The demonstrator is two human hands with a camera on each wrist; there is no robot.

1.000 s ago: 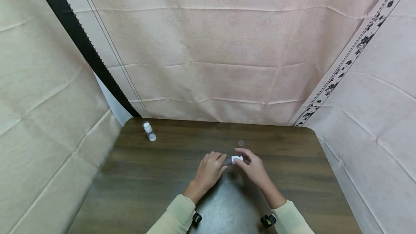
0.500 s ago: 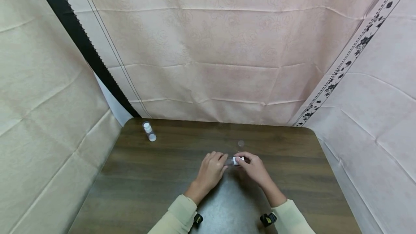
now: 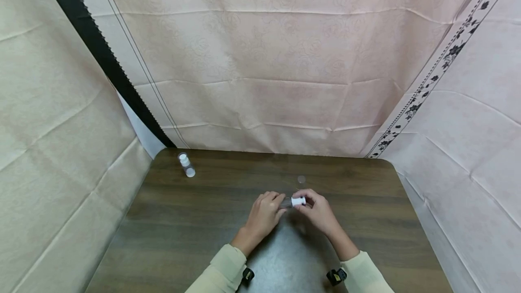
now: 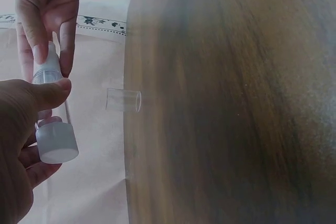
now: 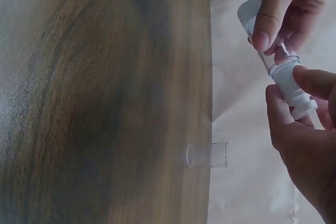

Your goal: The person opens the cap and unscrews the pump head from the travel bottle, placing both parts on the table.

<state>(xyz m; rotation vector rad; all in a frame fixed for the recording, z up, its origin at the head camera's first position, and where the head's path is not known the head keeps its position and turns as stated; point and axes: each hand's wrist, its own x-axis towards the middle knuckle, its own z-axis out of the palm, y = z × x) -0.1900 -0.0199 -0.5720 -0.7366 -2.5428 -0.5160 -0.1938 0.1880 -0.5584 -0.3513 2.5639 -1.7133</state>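
Note:
Above the middle of the table my left hand [image 3: 260, 214] grips the clear body of a small pump bottle [image 4: 58, 142], thumb on one side and fingers on the other. The bottle lies tilted, its white base beyond the left hand. At its other end my right hand [image 3: 319, 211] holds the white pump top [image 5: 287, 83] between thumb and fingers. Part of that white top [image 3: 298, 201] shows between the hands in the head view. A clear cylindrical cap [image 5: 207, 155] stands on the table just past the hands.
Another small bottle with a white top [image 3: 185, 160] stands near the back left corner of the wooden table [image 3: 183, 220]. Pale cloth [image 3: 264, 58] hangs behind the table's back edge and along both sides.
The right fingers, spread wider at first, have closed around the white pump top. Its thumb has since slid lower, showing more of the white. The left hand has stayed nearly still.

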